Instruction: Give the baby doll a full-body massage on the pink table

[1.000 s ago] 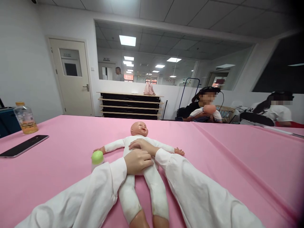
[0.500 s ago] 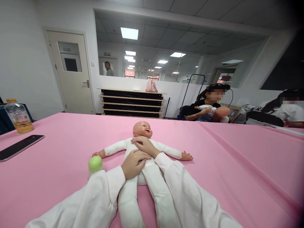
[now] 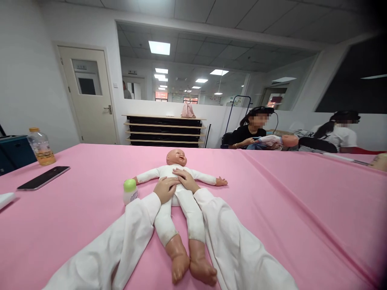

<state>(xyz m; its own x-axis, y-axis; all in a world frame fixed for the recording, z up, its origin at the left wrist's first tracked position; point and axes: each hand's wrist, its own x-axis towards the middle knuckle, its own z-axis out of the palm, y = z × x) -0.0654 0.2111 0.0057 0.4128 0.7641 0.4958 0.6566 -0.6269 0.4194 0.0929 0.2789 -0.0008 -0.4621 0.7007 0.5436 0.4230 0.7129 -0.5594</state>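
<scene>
A baby doll [image 3: 181, 201] with a white cloth body lies on its back on the pink-covered table [image 3: 260, 241], head away from me, arms spread and feet towards me. My left hand [image 3: 165, 189] rests flat on the left side of its belly, fingers stretched out. Slightly higher, my right hand [image 3: 186, 180] lies on the chest, its fingers also extended, the fingertips of both hands close together. Neither hand grips anything. Beside the doll's arm on the left stands a small bottle with a green cap [image 3: 130, 192], close to my left sleeve.
At the left are a phone [image 3: 44, 178], a drink bottle with an orange cap [image 3: 41, 147] and a white object [image 3: 6, 199] at the edge. Across the table a person [image 3: 250, 129] holds another doll [image 3: 275, 141]. A second person [image 3: 338, 131] sits farther right.
The view has tilted and drawn back, so the doll's feet now show. My right hand has slid down a little on the chest. Both hands stay on the doll.
</scene>
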